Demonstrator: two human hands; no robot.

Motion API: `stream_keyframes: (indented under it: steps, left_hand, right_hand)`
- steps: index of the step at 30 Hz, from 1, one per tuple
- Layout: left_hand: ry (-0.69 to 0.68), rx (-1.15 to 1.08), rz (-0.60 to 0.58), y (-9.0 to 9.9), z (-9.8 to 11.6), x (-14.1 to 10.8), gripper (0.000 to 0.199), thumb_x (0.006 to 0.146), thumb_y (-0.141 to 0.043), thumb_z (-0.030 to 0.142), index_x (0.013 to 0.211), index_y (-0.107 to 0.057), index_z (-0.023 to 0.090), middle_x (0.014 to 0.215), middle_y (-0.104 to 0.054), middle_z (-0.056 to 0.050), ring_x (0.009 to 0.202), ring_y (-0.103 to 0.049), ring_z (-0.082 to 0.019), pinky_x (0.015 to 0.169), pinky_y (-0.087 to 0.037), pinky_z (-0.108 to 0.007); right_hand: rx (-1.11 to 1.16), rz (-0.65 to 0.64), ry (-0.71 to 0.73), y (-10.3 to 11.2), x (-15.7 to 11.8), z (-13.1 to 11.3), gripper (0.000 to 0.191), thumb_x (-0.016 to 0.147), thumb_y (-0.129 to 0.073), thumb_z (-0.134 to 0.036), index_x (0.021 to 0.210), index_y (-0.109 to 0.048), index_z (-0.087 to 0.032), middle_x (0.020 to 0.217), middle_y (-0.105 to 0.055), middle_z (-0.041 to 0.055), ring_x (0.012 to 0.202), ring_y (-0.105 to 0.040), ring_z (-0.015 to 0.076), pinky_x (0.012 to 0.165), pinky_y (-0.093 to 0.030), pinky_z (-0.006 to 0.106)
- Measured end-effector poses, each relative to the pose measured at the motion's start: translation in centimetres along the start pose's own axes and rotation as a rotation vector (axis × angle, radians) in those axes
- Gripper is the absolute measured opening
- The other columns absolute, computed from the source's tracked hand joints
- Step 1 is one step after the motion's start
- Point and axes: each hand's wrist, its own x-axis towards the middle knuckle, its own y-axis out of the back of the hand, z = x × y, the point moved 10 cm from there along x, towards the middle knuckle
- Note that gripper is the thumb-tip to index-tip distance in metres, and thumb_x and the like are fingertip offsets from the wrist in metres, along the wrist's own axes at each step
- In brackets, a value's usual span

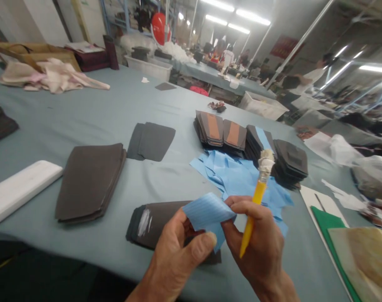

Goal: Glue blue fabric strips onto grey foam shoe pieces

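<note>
My left hand [181, 253] pinches a light blue ribbed piece [206, 212] between thumb and fingers. On its other side, my right hand [256, 239] grips the same piece with its fingertips and also holds a yellow-handled brush [256, 197], whose pale bristles point up and away. Beneath my hands lies a stack of dark brown panels [159, 214] with a whitish smear near its left end. Just beyond, loose light blue pieces [241, 174] are heaped on the table. My left palm hides part of the dark stack.
Dark panel stacks [92, 180] and a white board [24, 188] lie left. Behind the blue heap stand bundles with orange strips [214, 128]. A green sheet [329, 226] and plastic bags are right. People and bins [263, 105] are beyond the blue-grey table [93, 109].
</note>
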Motion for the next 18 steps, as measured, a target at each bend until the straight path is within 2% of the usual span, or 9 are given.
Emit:
stream_keyframes:
  steps: [3,5,8,12,15,18]
  left_hand:
    - [0.014,-0.027,0.074,0.4,0.1,-0.3,0.046,0.098,-0.072,0.056,0.126,-0.074,0.02,0.117,-0.079,-0.008,0.102,-0.072,-0.021,0.093,-0.055,-0.031]
    - [0.003,-0.023,0.105,0.8,0.3,-0.2,0.038,0.101,-0.07,0.052,0.121,-0.076,0.02,0.109,-0.08,-0.005,0.094,-0.071,-0.019,0.089,-0.055,-0.03]
    - [-0.073,0.07,0.164,1.9,1.6,-0.4,0.034,0.099,-0.07,0.05,0.114,-0.077,0.02,0.103,-0.08,-0.004,0.093,-0.07,-0.019,0.088,-0.056,-0.03]
    - [-0.109,0.33,0.228,3.2,3.2,-0.9,0.025,0.093,-0.072,0.042,0.1,-0.076,0.018,0.092,-0.077,-0.003,0.088,-0.07,-0.02,0.082,-0.056,-0.028]
    - [-0.052,0.444,0.226,3.6,2.4,-1.2,0.018,0.09,-0.07,0.036,0.092,-0.073,0.018,0.084,-0.072,0.0,0.079,-0.067,-0.017,0.075,-0.055,-0.027]
    - [0.007,0.446,0.195,3.7,1.0,-1.5,0.018,0.09,-0.067,0.037,0.089,-0.068,0.019,0.083,-0.068,0.001,0.077,-0.065,-0.017,0.073,-0.056,-0.028]
  right_hand:
    - [-0.022,-0.024,0.067,0.2,-0.5,-0.6,0.019,0.098,-0.068,-0.014,0.107,-0.056,-0.026,0.096,-0.078,0.0015,0.085,-0.08,0.0167,0.075,-0.064,0.026]
    - [-0.065,-0.037,0.115,0.6,-0.9,-1.1,0.018,0.098,-0.068,-0.015,0.107,-0.056,-0.026,0.095,-0.078,0.0023,0.081,-0.08,0.0165,0.072,-0.063,0.026]
    - [-0.192,-0.056,0.129,1.6,-1.9,-1.1,0.017,0.1,-0.067,-0.016,0.106,-0.056,-0.027,0.095,-0.08,0.0027,0.076,-0.079,0.0167,0.07,-0.062,0.027]
    - [-0.322,-0.116,0.147,2.8,-3.8,-0.8,0.015,0.103,-0.066,-0.015,0.105,-0.058,-0.027,0.096,-0.081,0.0015,0.077,-0.079,0.0155,0.073,-0.061,0.027]
    - [-0.299,-0.178,0.202,3.1,-5.1,-1.2,0.014,0.104,-0.065,-0.012,0.099,-0.06,-0.024,0.089,-0.081,0.002,0.073,-0.079,0.014,0.074,-0.058,0.025]
    - [-0.184,-0.245,0.163,3.1,-6.0,-1.6,0.012,0.105,-0.068,-0.026,0.097,-0.059,-0.023,0.095,-0.083,0.0078,0.08,-0.081,0.0182,0.075,-0.058,0.027]
